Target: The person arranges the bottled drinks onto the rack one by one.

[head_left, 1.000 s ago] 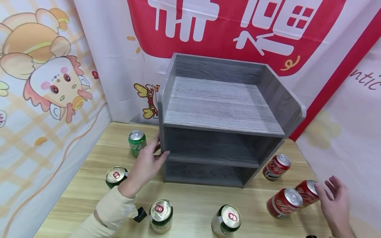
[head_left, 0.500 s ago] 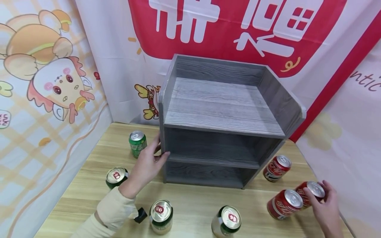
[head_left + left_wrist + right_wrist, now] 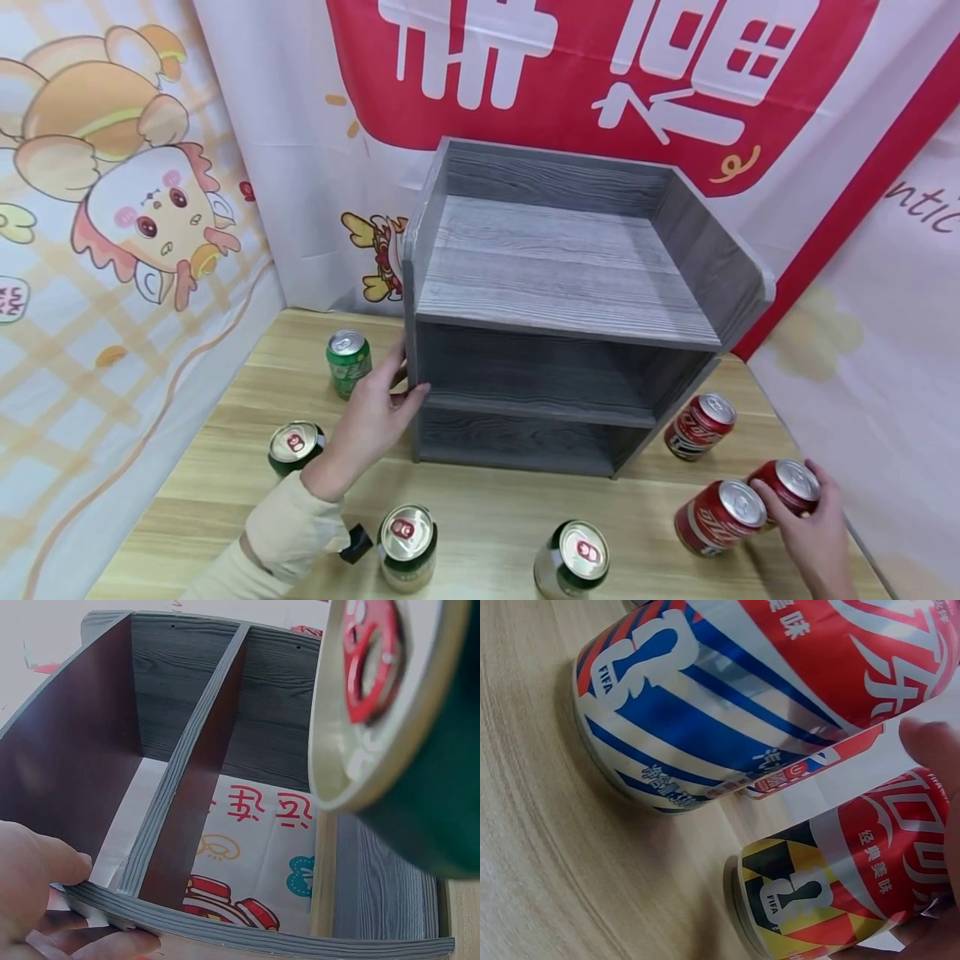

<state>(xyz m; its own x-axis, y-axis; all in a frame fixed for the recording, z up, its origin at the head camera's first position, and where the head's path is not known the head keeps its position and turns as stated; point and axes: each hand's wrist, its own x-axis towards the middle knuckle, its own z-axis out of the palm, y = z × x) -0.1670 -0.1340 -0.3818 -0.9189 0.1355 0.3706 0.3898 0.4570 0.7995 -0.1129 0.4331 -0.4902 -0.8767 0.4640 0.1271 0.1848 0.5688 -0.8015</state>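
A grey wood-grain shelf unit [image 3: 562,258] stands on the table in the head view. My left hand [image 3: 371,425] grips the front edge of its left side panel, thumb in front and fingers on the outer side. At the far right my right hand [image 3: 821,529] grips a red cola can [image 3: 795,483], thumb on one side and fingers on the other. In the right wrist view this cola can [image 3: 870,870] has a yellow and black pattern near its base, which is close to the tabletop. Right beside it stands a red can with blue stripes [image 3: 727,705].
Another red can [image 3: 700,427] stands by the shelf's right side. On the left are a green can [image 3: 348,364] and a dark green can with a gold top [image 3: 296,446]. Two similar cans, one left [image 3: 407,546] and one right [image 3: 572,558], stand in front. Printed cloth walls enclose the table [image 3: 480,508].
My right hand has moved left onto the far-right red cola can and closed its fingers round it. My left hand has stayed on the shelf panel.
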